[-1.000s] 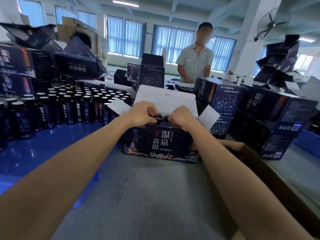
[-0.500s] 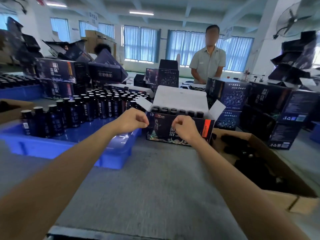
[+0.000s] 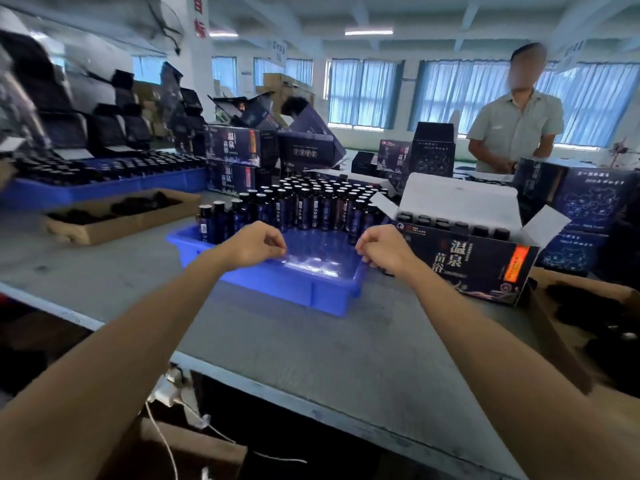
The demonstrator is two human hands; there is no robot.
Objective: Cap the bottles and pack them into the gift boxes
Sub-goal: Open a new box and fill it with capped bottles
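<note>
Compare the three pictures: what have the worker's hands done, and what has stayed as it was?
The left hand and right hand came off the open gift box and moved left over the blue tray, fingers curled, holding nothing. The box stays open, its row of bottles inside.

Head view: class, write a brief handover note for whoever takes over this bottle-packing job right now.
Left hand: fingers curled, empty, above the near rim of the blue tray.
Right hand: same, beside the open gift box.
Bottles stand in the tray's far half.
Done: a row of capped bottles sits in the box.
Left: pack the tray's bottles, close the flaps.
</note>
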